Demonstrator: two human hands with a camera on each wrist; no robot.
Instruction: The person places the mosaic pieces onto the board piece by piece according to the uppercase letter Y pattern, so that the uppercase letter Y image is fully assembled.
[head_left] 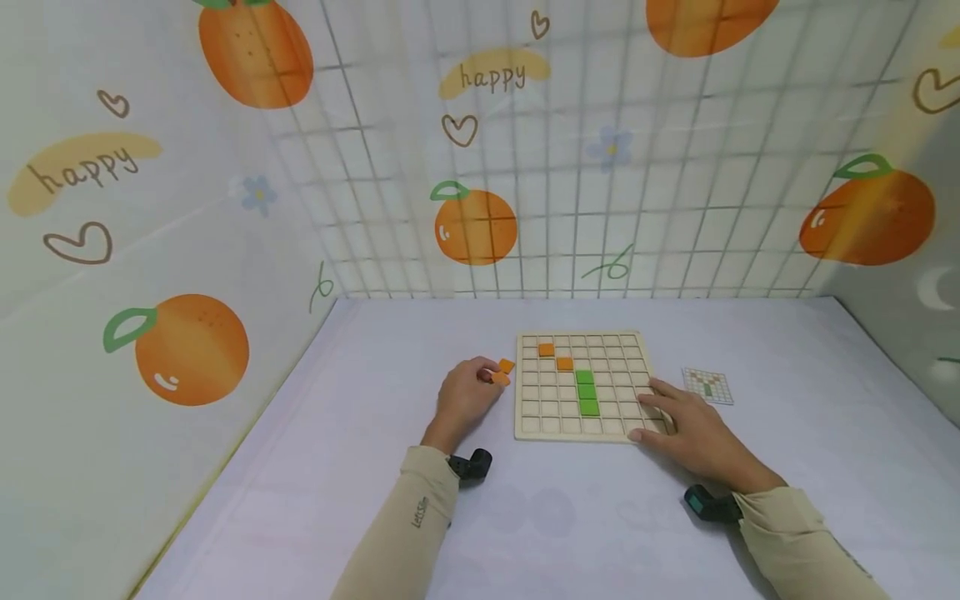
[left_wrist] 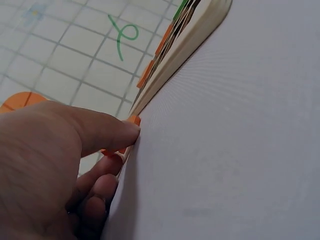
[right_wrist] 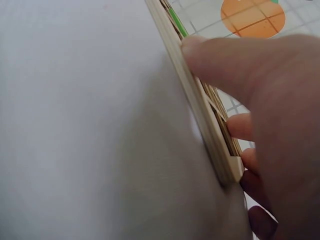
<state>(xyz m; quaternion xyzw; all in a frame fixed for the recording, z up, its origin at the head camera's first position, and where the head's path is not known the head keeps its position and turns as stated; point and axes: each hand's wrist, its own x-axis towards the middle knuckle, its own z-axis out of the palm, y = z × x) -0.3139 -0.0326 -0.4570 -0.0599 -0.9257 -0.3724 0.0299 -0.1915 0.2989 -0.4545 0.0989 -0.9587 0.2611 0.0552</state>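
R hand (head_left: 693, 429) is spread, fingers loosely extended, at the grid board's (head_left: 618, 379) near R corner: thumb on near rim, fingertips over the R side; touching only, no grip seen. Board lies flat on the white tabletop (head_left: 360, 400): prob. wood, stiff, fairly light, could slide if bumped; best held by the rim.

L hand (head_left: 463, 396) is beside board's L edge, fingers curled, thumb + finger apparently pinching an orange tile (head_left: 501, 379); a second loose tile (head_left: 507, 365) is just past it, can't tell if held too. Tiles look thin, rigid, v. light, prob. smooth; take by opp. edges w/ fingertips. On board: 3 green tiles (head_left: 587, 392) in a column mid-board, then 2 orange tiles (head_left: 565, 364) stepping diagonally to its far L. Small pattern card (head_left: 708, 386) R of board: thin, likely bendy; lift by a corner.

Writing: L sleeve (head_left: 397, 533), nearer than board, has small print, approx. "LetsSlim"; wall covering (head_left: 375, 50) beyond + L of board says "happy" x2. No text legible on board, tiles or card.
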